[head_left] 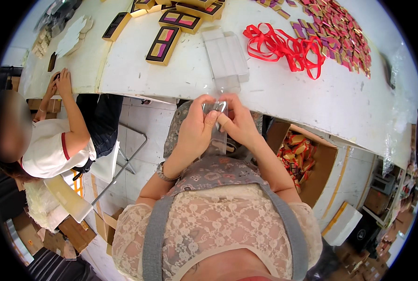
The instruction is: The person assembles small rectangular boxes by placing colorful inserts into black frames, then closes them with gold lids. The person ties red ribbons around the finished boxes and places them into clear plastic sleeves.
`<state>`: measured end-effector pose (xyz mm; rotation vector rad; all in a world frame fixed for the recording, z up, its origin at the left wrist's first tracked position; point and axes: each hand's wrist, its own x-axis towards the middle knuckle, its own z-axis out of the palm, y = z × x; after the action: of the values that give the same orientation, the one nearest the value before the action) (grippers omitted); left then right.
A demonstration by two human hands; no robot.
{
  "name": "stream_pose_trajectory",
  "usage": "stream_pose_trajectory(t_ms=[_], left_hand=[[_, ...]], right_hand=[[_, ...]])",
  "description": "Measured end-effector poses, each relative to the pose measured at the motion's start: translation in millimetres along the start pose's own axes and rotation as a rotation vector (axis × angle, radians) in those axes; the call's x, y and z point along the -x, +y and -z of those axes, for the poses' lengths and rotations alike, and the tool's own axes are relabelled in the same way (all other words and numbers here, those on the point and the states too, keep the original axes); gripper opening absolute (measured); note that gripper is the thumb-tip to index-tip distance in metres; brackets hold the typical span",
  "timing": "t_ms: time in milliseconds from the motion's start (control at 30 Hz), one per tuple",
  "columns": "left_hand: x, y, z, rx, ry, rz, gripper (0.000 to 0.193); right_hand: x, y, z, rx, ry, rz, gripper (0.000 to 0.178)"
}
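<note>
Both my hands meet over my lap at the table's front edge. My left hand and my right hand pinch a clear plastic box sleeve between thumbs and fingers. The sleeve hangs down toward my apron, and its upper end lies partly behind my fingers. Just beyond my hands, a stack of flattened clear plastic sleeves lies on the table. To its left is a gold-edged black box with two wrapped pieces inside. Loops of red ribbon lie to the right of the stack.
A big heap of small gold, red and purple wrapped pieces covers the table's far right. More gold boxes sit at the back. Below the table, a carton holds red-and-gold packs. At the left, a co-worker sits with both hands on the table.
</note>
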<state>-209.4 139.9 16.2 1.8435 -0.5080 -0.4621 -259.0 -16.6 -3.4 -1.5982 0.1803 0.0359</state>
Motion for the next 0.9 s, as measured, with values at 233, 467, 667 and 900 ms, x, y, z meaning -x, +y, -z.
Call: stream_pose_trajectory(t_ms=[233,467,667,900], left_hand=[[16.0,5.7,1.9,0.183,-0.11,0.256,0.031],[32.2,-0.5,-3.6,0.057,-0.014,0.047,0.049],[41.6,-0.4,-3.0,0.177,0.033,0.024,0.042],[46.3,-16.1,8.6,0.164,0.106,-0.035,0.018]], right_hand=[[9.3,20.2,-30.8,-0.352,0.292,0.2,0.02],[8.8,-13.6,-4.9,-0.513,0.022,-0.166,0.018],[10.2,-23.8,3.6,-0.289,-0.026,-0.205,0.023],[26.6,-23.5,-17.9,0.008,-0.069,0.066,0.027]])
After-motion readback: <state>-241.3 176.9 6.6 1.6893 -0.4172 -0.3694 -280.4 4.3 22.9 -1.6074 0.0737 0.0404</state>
